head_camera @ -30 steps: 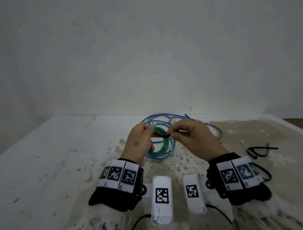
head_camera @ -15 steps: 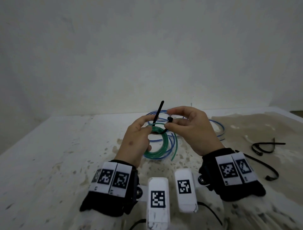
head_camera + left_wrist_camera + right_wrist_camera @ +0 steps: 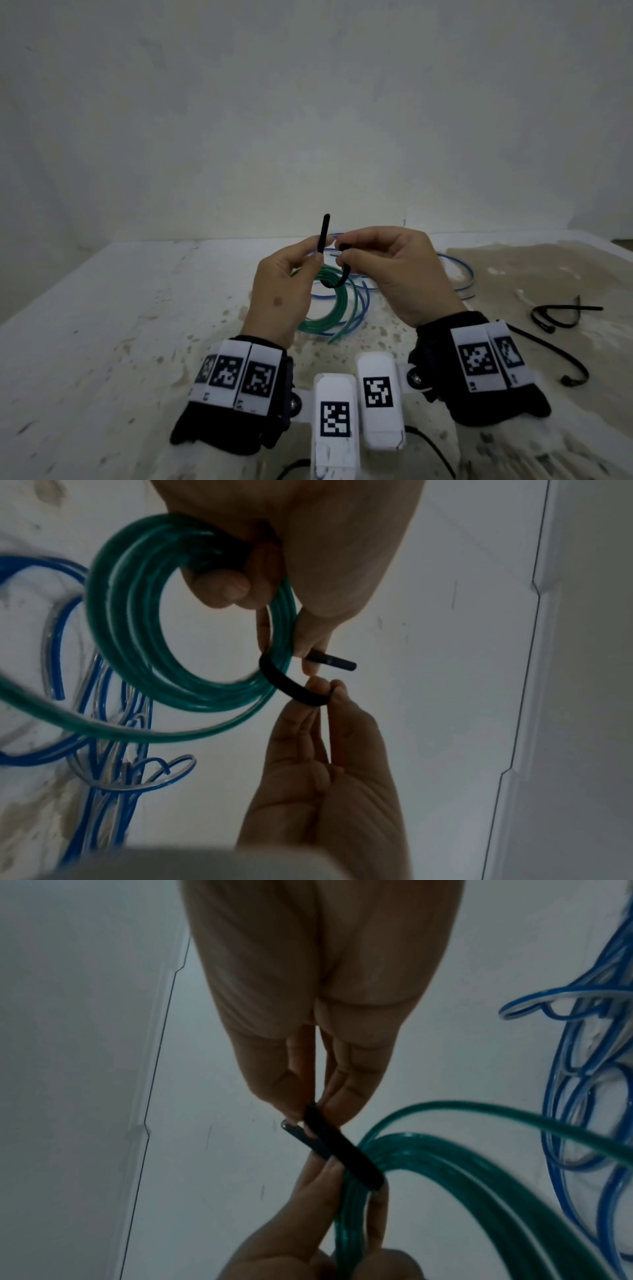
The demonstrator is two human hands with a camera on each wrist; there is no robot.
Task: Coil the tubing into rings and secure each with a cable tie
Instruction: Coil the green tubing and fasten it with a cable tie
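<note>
A green tubing coil (image 3: 334,310) hangs a little above the table, held up by my left hand (image 3: 317,255). One finger of that hand curls through the coil (image 3: 137,615), and its fingertips pinch the tail of a black cable tie (image 3: 323,233), which stands upright. The tie (image 3: 291,691) loops under the bundle of green turns. My right hand (image 3: 339,248) pinches the tie's other end (image 3: 342,1150) between thumb and fingertips (image 3: 291,1096), close to the tail. The tie's two ends are apart.
Loose blue tubing (image 3: 459,274) lies in loops on the white table (image 3: 102,325) behind the hands. Spare black cable ties (image 3: 561,315) lie to the right, one long curved one (image 3: 555,356) nearer the right wrist. A wall stands behind the table.
Both hands have lifted the green coil off the table. The tie, first held flat across the coil, now loops under it with its tail pointing up.
</note>
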